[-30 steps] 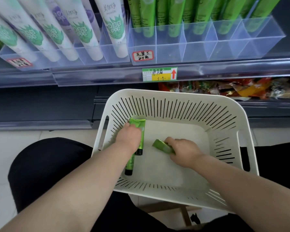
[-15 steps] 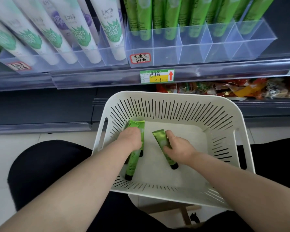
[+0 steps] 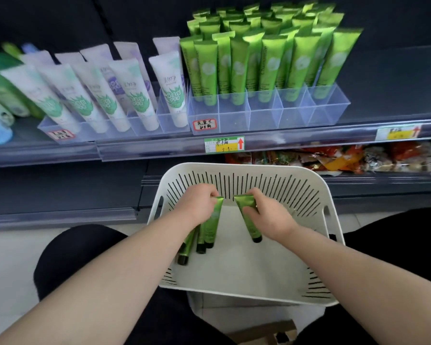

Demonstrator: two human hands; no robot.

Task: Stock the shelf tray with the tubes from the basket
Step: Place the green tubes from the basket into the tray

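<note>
The fingers of the left hand are clenched round a bunch of three green tubes, gripped near the crimped ends. The black caps point down and toward the person, fanned slightly apart above the basket floor. The fingers of the right hand and its thumb pinch one tube just below its crimp; this tube is tilted, cap lowest and nearest the person. The two crimped ends sit near each other without touching, in the middle of the basket close to its far wall.

Both hands are inside the basket, white with slotted walls, which sits between the person's knees in black trousers. Whether any cap touches the basket floor cannot be told.

Above and beyond the basket is the shelf. The tray, clear and split into cells, stands on it straight ahead, with a red-edged handwritten label on its front left cell. Green tubes stand upright in it, crimps up, packed in rows behind the front cells. Left of it, a second clear tray holds white tubes leaning back. A price tag with a red arrow is on the shelf edge below the tray. Snack packets lie on the shelf beneath, right of the basket.
</note>
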